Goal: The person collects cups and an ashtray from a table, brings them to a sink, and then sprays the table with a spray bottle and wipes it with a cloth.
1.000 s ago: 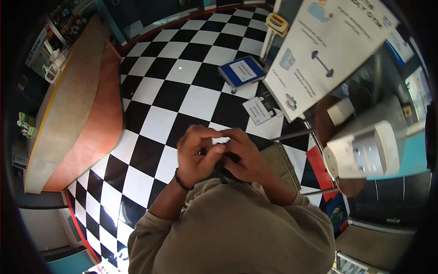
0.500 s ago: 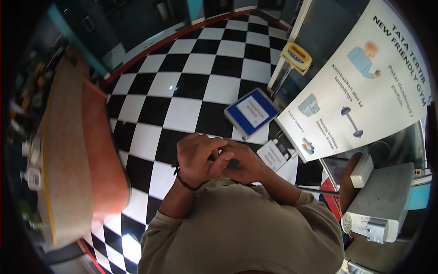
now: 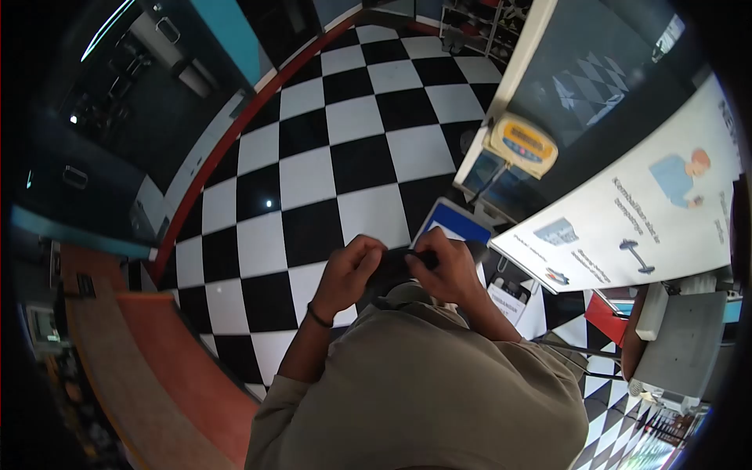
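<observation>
My left hand [image 3: 348,276], with a dark band on its wrist, is held in front of my waist. Its fingers are curled and the thumb presses against them; what they grip, if anything, I cannot make out. Close by on the right, my right hand [image 3: 448,270] is closed, thumb and fingers pinched together. A small dark item [image 3: 427,258] shows at its fingertips, too dark against the floor to name. The hands are apart, both just above the hem of my olive shirt [image 3: 423,376].
Ahead lies a black-and-white checkered floor [image 3: 364,164]. A scale with a yellow display [image 3: 523,145] and blue platform [image 3: 458,223] stands front right, beside a printed banner [image 3: 627,211]. An orange counter [image 3: 172,337] is at left, glass doors [image 3: 117,94] beyond. A grey table [image 3: 685,337] is at right.
My hands were together, left over right; now they are apart, each with curled fingers. The view has shifted, showing more of the doors at left and less of the banner.
</observation>
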Demonstrator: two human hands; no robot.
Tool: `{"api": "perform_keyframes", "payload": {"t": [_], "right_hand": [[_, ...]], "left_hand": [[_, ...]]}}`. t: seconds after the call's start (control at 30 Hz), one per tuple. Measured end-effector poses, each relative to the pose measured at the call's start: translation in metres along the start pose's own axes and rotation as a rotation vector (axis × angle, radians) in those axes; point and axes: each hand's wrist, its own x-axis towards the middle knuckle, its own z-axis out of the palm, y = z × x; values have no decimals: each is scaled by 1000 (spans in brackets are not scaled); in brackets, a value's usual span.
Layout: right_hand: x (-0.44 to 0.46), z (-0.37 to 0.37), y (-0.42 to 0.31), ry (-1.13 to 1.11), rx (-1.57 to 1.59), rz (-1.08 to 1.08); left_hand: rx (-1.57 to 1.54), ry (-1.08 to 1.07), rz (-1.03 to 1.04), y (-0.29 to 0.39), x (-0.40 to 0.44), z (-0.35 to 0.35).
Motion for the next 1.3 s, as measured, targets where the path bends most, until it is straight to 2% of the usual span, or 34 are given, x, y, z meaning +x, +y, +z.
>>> {"api": "perform_keyframes", "payload": {"t": [0.03,0.17,0.33,0.43,0.47,0.57,0.6,0.7,0.73,0.83,0.87,0.97,1.0,1.03,1.1,1.2,1.3], "right_hand": [[42,4,9,11,-39,-43],[196,-6,20,60,-32,-174],[346,-17,66,-72,-153,-202],[416,-18,134,-96,-281,-143],[437,-21,158,-104,-340,-97],[490,-34,217,-94,-452,107],[505,-42,231,-81,-451,180],[548,-90,242,64,-437,356],[556,-102,254,121,-431,424],[569,-142,295,191,-494,641],[571,-154,318,269,-484,645],[587,-190,386,538,-405,721],[595,-206,413,628,-392,714],[601,-227,437,631,-392,763],[620,-281,475,642,-388,855],[638,-372,532,759,-486,746],[664,-471,564,781,-483,792]], "left_hand": [[-21,-13,21,-14,29,-23],[15,-76,-34,11,123,-103],[334,-139,-52,14,276,-165],[551,-321,-167,21,391,-201],[570,-356,-93,17,432,-212],[624,-683,-123,29,572,-231],[571,-794,-64,35,617,-232],[348,-1068,146,66,754,-207],[465,-1165,360,69,798,-191],[444,-1413,368,116,891,-132],[438,-1477,415,127,922,-111],[334,-1505,448,135,1010,-48],[280,-1466,537,136,1038,-27],[239,-1447,491,131,1066,-7],[127,-1373,273,126,1114,31],[-46,-1282,188,126,1188,91],[-156,-1246,93,151,1251,147]]}}
